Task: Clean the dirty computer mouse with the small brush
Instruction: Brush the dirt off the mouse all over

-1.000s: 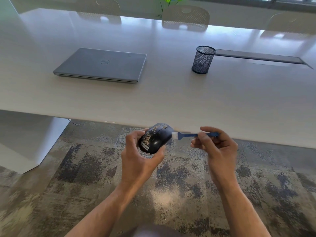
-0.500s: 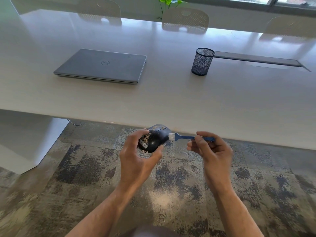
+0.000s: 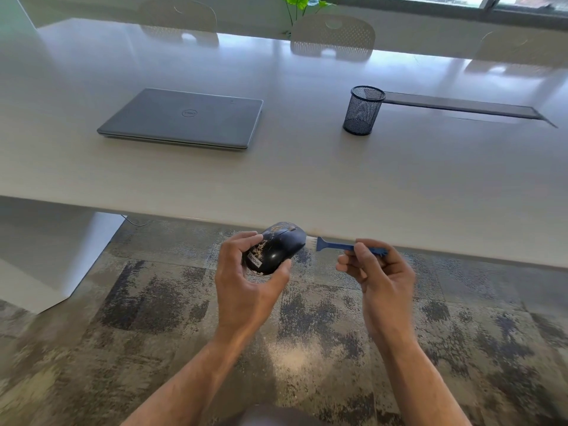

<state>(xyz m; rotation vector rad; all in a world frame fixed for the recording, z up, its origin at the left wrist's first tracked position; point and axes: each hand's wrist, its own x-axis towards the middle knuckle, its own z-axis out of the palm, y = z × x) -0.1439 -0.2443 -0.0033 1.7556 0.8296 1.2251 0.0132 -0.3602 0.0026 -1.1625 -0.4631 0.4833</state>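
1. Left hand [image 3: 246, 281] grips the mouse [image 3: 276, 247] — fingers curled over its far side at 10 o'clock, thumb pressed against its near edge at 5 o'clock.
2. Mouse: black, held in the air just in front of the table edge [image 3: 184, 215], above the carpet [image 3: 153, 302]. Tilted, its front end pointing toward 1 o'clock. A label sits on its rear end near the palm.
3. Tan specks of dirt show on the mouse's left side and along its top; the right flank looks dark and glossy.
4. Right hand [image 3: 381, 275] pinches the handle of the brush [image 3: 344, 245] between thumb and forefinger; the other fingers are curled in below it.
5. Brush: blue, thin handle lying roughly level, pale bristles pointing toward 9 o'clock. Bristle tips meet the mouse's right front edge — at 3 o'clock from the mouse body. The handle's tail pokes out past the knuckles.
6. Table [image 3: 307, 167]: pale, glossy. A closed grey laptop [image 3: 184, 118] lies at 11 o'clock from the hands, well apart from them.
7. A dark mesh pen cup [image 3: 362, 110] stands upright at 1 o'clock, just beside the left end of a long dark slot [image 3: 461, 106] in the tabletop.
8. Pale chairs [image 3: 332, 35] stand along the far side, green leaves [image 3: 298, 1] behind them.
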